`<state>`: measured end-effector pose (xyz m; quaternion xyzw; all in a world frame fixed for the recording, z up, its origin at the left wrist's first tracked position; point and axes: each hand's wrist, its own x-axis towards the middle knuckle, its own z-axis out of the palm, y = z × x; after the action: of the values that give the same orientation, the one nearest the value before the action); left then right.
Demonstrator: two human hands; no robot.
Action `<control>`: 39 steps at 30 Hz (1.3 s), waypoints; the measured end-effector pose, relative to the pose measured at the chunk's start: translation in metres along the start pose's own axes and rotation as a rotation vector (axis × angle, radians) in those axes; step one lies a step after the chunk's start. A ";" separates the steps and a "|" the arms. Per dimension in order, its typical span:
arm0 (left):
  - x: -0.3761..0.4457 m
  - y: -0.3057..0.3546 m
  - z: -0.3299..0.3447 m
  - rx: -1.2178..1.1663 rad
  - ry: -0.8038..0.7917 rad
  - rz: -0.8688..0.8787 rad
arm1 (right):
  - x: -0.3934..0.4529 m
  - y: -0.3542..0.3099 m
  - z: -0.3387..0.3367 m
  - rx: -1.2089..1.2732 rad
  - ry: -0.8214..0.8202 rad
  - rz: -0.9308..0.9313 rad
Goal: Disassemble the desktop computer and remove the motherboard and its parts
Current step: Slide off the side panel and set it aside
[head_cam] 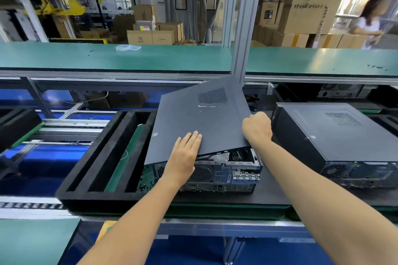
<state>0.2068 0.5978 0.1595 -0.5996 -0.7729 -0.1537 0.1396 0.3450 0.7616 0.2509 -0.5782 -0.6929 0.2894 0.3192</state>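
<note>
While left hand (185, 153) steadies, right hand (257, 128) seemingly grips cover (193, 122)

Second closed computer case (336, 133) at right, green shelf (107, 58) behind, stacked cardboard boxes (310, 11), black foam tray (103, 157) at left

The lifted side panel (198, 122) hides most of the computer case's (217, 174) interior.

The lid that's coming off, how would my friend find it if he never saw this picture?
Look at the black tray on the conveyor in the middle. A computer sits on it, and the lid is the flat dark panel tilted up over it, with the hands on it. The second computer to the right has its lid flat and closed.
</note>
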 end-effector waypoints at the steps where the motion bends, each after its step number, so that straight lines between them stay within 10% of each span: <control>1: 0.000 -0.003 -0.002 0.003 0.001 -0.005 | -0.001 -0.005 0.001 0.006 -0.004 -0.015; 39: -0.060 -0.353 0.034 -0.372 -0.192 -0.304 | -0.080 -0.241 0.313 -0.281 -0.263 -0.138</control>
<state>-0.1217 0.4765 0.0797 -0.5036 -0.8224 -0.2547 -0.0720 -0.0371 0.6336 0.2314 -0.5255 -0.8001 0.2403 0.1613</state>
